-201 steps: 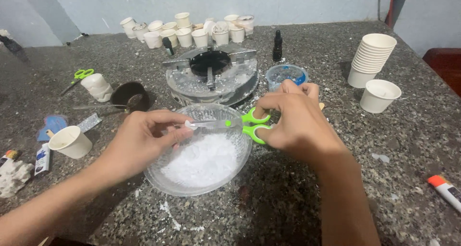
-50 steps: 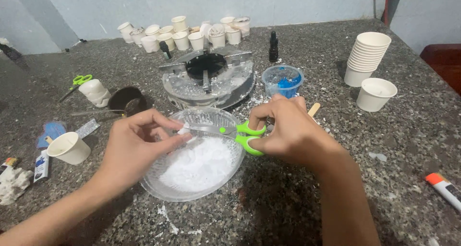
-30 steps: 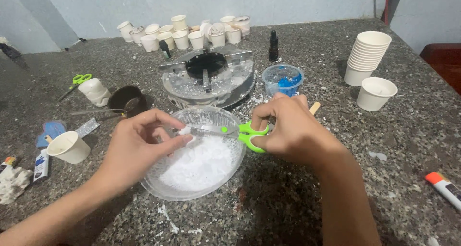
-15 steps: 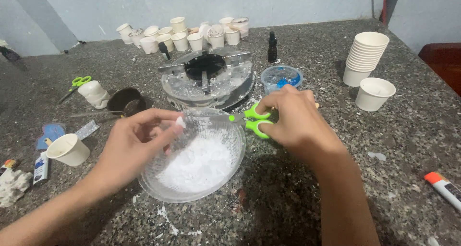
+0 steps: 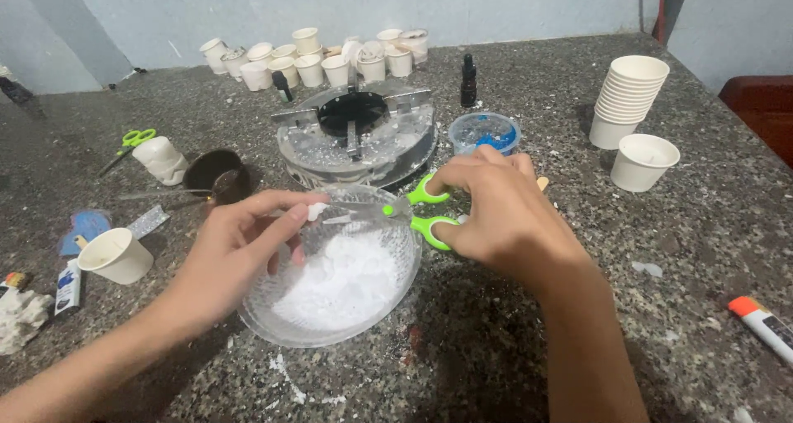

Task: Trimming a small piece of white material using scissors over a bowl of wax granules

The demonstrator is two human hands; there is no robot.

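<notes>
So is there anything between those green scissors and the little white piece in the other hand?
Nothing visible. The green scissors in the right hand reach the small white piece pinched by the left hand, above the clear bowl of white flakes.

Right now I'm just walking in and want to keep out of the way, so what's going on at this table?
A person's right hand works green-handled scissors over a clear plastic bowl of white flakes. The left hand pinches a small white piece at the blades, above the bowl. The bowl sits tilted on the speckled stone table, with white paper cups standing around.
</notes>
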